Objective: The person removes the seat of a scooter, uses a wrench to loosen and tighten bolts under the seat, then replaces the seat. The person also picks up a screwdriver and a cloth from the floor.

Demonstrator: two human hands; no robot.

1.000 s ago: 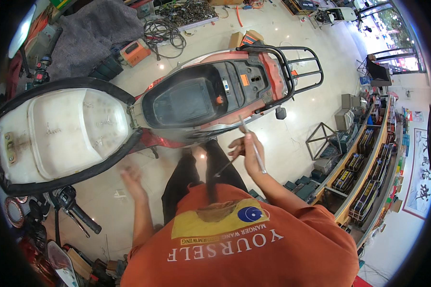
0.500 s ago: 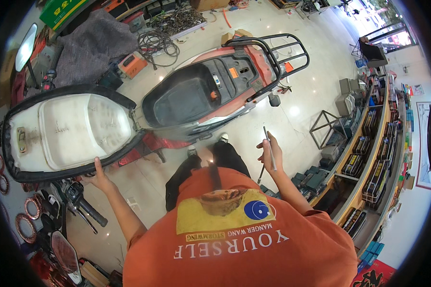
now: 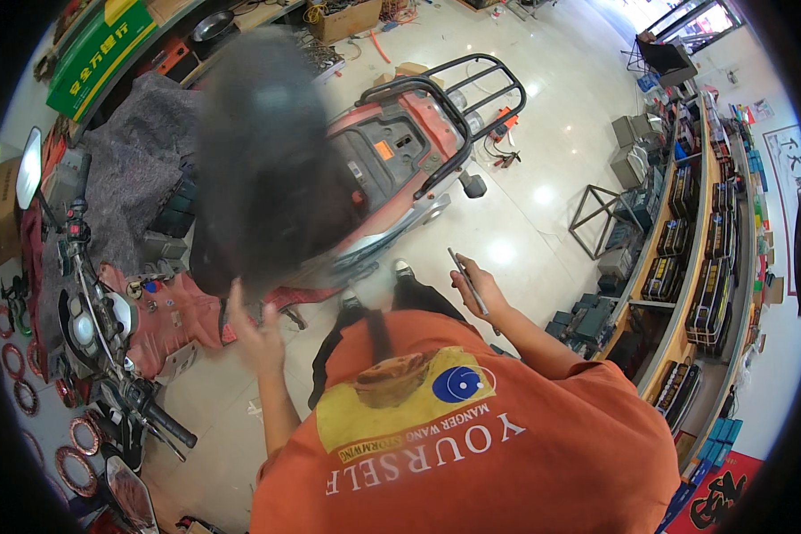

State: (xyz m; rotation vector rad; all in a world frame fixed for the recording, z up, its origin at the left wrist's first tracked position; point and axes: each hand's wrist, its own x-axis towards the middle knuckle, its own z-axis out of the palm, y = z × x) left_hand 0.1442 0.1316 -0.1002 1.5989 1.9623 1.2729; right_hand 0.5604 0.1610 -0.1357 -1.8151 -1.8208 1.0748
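The black scooter seat (image 3: pixel 262 151) is tipped up over the storage well and smeared by motion. Just below its near edge is my left hand (image 3: pixel 258 334), blurred, with fingers apart and nothing in them; whether a fingertip touches the seat I cannot tell. A slim grey metal rod (image 3: pixel 468 280) is gripped in my right hand (image 3: pixel 485 289), held in front of my body to the right of the scooter. The red scooter (image 3: pixel 432 133) stands across the view with its black rear rack (image 3: pixel 494 76) toward the upper right. Most of its storage well is hidden behind the seat.
The handlebar (image 3: pixel 156 414) and mirror (image 3: pixel 28 169) are at the left. Copper-coloured rings (image 3: pixel 76 472) line the lower left. Shelves of boxed batteries (image 3: pixel 676 267) run down the right, with a metal frame (image 3: pixel 592 218) on the floor beside them. A grey cloth (image 3: pixel 142 133) lies behind the scooter.
The seat has swung from lying open over the handlebars to the right, over the storage well. My left hand has moved right with it. The rod remains in my right hand.
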